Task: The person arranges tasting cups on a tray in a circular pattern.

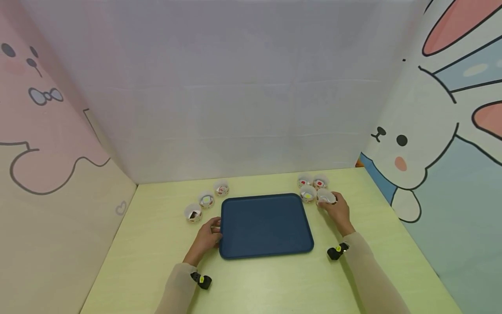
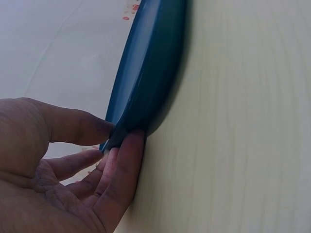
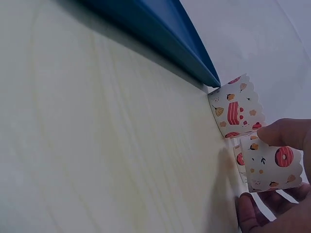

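Left hand [image 1: 208, 237] pinches the tray [image 1: 265, 226] by its left rim; right hand [image 1: 338, 210] grips a cup [image 1: 326, 197] just off the tray's far-right corner.

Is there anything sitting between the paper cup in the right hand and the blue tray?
Nothing visible. The right hand holds a paper cup just off the blue tray, whose surface is bare; other cups stand behind.
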`<state>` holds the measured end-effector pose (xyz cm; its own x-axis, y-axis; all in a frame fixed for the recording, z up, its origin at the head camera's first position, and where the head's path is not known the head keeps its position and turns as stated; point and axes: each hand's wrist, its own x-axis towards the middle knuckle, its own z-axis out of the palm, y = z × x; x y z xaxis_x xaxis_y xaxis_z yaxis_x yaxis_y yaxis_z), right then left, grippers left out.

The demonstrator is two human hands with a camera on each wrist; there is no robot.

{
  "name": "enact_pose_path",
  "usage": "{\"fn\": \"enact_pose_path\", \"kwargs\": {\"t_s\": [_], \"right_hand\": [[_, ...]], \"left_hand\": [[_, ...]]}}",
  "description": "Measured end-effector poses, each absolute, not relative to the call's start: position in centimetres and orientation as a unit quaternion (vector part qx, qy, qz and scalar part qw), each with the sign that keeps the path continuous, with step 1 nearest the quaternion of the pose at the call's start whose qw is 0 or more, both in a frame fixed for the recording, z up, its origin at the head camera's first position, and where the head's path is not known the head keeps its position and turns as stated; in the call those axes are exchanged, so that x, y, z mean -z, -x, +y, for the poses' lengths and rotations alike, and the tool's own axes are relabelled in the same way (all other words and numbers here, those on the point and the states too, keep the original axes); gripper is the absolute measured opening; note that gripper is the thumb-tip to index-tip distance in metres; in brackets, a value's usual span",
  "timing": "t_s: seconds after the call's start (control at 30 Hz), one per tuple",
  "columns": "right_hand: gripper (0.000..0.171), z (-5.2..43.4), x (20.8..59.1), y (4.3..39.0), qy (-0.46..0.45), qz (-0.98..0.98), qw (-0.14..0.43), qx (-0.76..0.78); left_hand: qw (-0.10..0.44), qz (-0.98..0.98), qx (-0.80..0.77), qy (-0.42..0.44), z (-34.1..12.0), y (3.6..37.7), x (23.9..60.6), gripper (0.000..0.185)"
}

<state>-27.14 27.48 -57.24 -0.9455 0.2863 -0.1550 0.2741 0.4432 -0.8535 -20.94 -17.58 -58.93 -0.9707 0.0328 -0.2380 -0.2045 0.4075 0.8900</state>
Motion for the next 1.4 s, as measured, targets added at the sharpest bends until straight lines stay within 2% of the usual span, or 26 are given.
{"fn": "enact_pose_path", "kwargs": {"t_s": [0.33, 0.7, 0.97, 1.4], "right_hand": [[0.069, 27.6, 56.5, 26.4, 0.181, -0.853, 0.037, -0.489], [0.064, 27.1, 55.1, 25.6, 0.159, -0.843, 0.061, -0.511], [0.071, 26.3, 53.5, 25.3, 0.125, -0.841, 0.083, -0.520], [0.068, 24.5, 51.1, 24.9, 0.051, -0.837, 0.100, -0.536]], "left_hand": [[0.105, 0.836, -0.537, 0.046, -17.6, 21.0, 58.7, 0.059], [0.105, 0.830, -0.546, 0.049, -17.6, 20.9, 58.6, 0.060], [0.109, 0.828, -0.548, 0.054, -17.5, 20.9, 58.6, 0.060], [0.105, 0.833, -0.541, 0.048, -17.4, 20.7, 58.8, 0.061]]}}
